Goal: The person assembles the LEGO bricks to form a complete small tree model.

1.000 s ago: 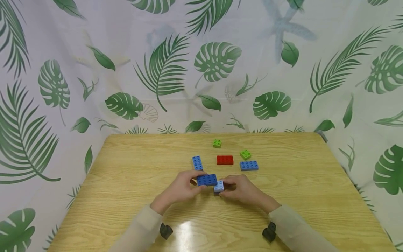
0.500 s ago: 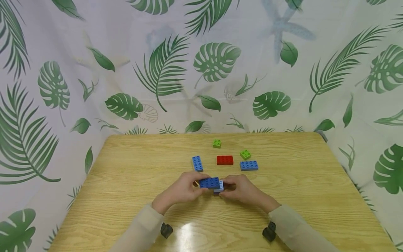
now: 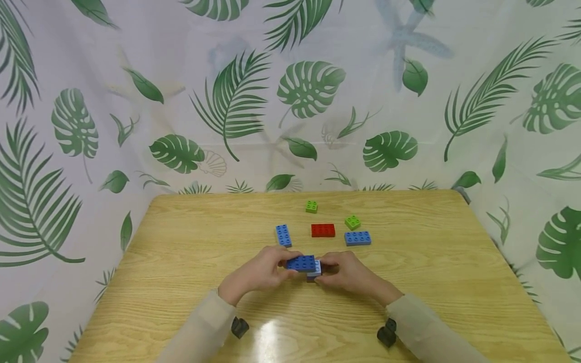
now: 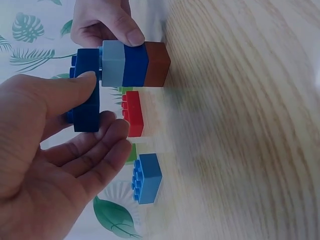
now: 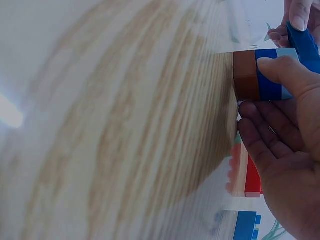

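Note:
My left hand (image 3: 260, 269) pinches a dark blue eight-stud toy brick (image 3: 301, 263) (image 4: 86, 100) between thumb and fingers. One end of it lies over a small stack, where my right hand (image 3: 349, 272) grips the sides. From the table up, the stack has a brown brick (image 4: 157, 65), a dark blue brick (image 4: 135, 67) and a light blue brick (image 4: 113, 64). In the left wrist view, light blue studs show in a narrow gap beneath the held brick. Whether the two touch, I cannot tell. The stack's right side is partly hidden by my right fingers.
Behind the hands on the wooden table (image 3: 190, 232) lie a blue brick (image 3: 283, 235), a red brick (image 3: 323, 230), another blue brick (image 3: 357, 238) and two small green bricks, one far back (image 3: 311, 206), one nearer (image 3: 352, 222). A leaf-printed curtain (image 3: 254, 166) stands behind the table.
My left hand has brought the dark blue brick slightly right and down, so it now covers more of the light blue brick. My right hand stays at the stack.

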`<state>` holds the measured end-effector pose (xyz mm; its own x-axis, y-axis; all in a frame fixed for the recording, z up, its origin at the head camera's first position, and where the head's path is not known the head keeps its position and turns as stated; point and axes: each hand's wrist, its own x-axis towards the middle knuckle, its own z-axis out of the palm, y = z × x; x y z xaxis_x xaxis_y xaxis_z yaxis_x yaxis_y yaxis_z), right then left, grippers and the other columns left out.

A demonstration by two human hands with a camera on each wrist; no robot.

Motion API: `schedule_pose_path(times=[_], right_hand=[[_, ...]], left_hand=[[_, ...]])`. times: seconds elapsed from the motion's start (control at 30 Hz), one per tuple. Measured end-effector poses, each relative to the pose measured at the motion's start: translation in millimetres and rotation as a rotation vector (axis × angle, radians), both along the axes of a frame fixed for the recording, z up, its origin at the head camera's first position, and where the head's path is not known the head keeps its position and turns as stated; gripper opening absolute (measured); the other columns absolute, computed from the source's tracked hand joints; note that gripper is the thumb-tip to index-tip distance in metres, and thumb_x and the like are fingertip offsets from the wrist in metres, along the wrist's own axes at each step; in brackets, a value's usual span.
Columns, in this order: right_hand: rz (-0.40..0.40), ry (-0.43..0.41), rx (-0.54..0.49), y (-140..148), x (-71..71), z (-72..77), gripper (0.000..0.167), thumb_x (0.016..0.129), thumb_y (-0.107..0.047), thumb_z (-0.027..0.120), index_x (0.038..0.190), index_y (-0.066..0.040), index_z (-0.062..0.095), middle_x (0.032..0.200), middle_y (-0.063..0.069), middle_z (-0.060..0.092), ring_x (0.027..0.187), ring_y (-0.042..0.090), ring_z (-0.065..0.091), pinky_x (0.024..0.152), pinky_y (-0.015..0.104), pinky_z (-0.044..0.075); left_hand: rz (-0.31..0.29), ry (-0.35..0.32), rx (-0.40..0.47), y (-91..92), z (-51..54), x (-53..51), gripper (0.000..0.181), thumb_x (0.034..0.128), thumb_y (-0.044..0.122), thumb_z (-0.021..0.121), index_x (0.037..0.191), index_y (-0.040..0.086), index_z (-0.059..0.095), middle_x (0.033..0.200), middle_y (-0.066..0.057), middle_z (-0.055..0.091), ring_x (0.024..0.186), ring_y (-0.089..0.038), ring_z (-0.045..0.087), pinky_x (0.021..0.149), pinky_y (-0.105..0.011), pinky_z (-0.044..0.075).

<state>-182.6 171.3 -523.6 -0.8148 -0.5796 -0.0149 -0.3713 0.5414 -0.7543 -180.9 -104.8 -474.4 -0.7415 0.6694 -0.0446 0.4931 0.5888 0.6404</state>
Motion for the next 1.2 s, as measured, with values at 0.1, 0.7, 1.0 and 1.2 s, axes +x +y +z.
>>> schedule_pose_path(times=[0.1,0.7,1.0,1.2], right_hand=[[0.004,0.003,0.002,0,-0.9,0.3,0.045,0.094,-0.025,0.082,0.134,-0.006,0.072,0.12,0.002,0.077,0.107,0.014,0.07,0.092,0.03,0.058],[-0.015,-0.001,-0.001,0,2.0,6.4,0.039,0.095,-0.021,0.081,0.13,-0.005,0.074,0.117,0.004,0.077,0.101,0.016,0.07,0.091,0.034,0.06],[-0.003,0.021,-0.009,-2,2.7,4.1,0.04,0.094,-0.021,0.081,0.13,-0.005,0.074,0.116,0.003,0.077,0.1,0.01,0.069,0.088,0.03,0.06],[0.002,0.021,-0.006,-1,1.6,2.3,0.042,0.095,-0.023,0.081,0.133,-0.006,0.072,0.12,0.004,0.077,0.105,0.012,0.071,0.091,0.03,0.06]], left_hand=[[-0.007,0.008,-0.008,-0.8,1.2,-0.7,0.045,0.1028,0.017,0.07,0.146,0.007,0.063,0.126,-0.009,0.071,0.088,-0.013,0.053,0.072,-0.024,0.046],[-0.015,-0.027,-0.074,9.2,4.9,-5.8,0.045,0.1021,0.014,0.07,0.145,0.002,0.062,0.117,-0.012,0.071,0.081,-0.012,0.053,0.064,-0.021,0.042],[0.033,0.111,-0.053,15.1,-5.1,-2.0,0.044,0.0979,0.033,0.076,0.132,0.005,0.07,0.121,-0.009,0.073,0.099,-0.015,0.065,0.089,-0.032,0.056],[0.049,0.115,-0.015,23.8,-9.4,-1.8,0.043,0.0987,0.033,0.077,0.132,0.007,0.07,0.126,-0.008,0.074,0.11,-0.016,0.068,0.096,-0.034,0.057]])
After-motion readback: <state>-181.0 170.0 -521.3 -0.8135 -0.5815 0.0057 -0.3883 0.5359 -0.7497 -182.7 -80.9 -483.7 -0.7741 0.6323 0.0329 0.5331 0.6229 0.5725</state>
